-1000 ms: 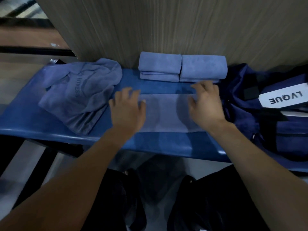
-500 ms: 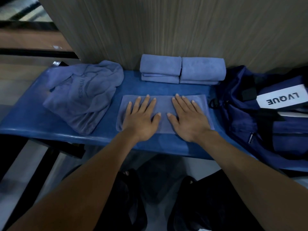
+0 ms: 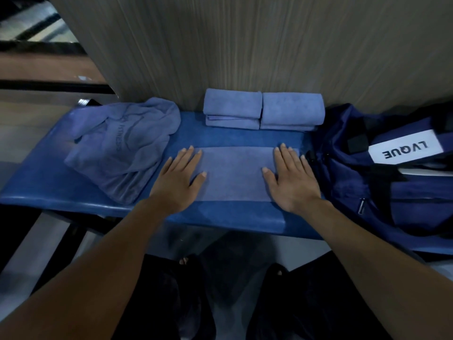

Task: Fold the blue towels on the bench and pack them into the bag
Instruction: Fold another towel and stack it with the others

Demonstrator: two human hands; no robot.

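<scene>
We press the folded towel flat on the table, its long axis running left to right. Our left hand and right hand lie on its ends, fingers straight, neither grip closed on anything, the bag just right.

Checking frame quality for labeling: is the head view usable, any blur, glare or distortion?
Head view: dim and low-contrast, wide-angle bend at the edges; left hand, right hand and flat towel reasonably sharp; no glare; crumpled towel print soft; bag label legible.
</scene>
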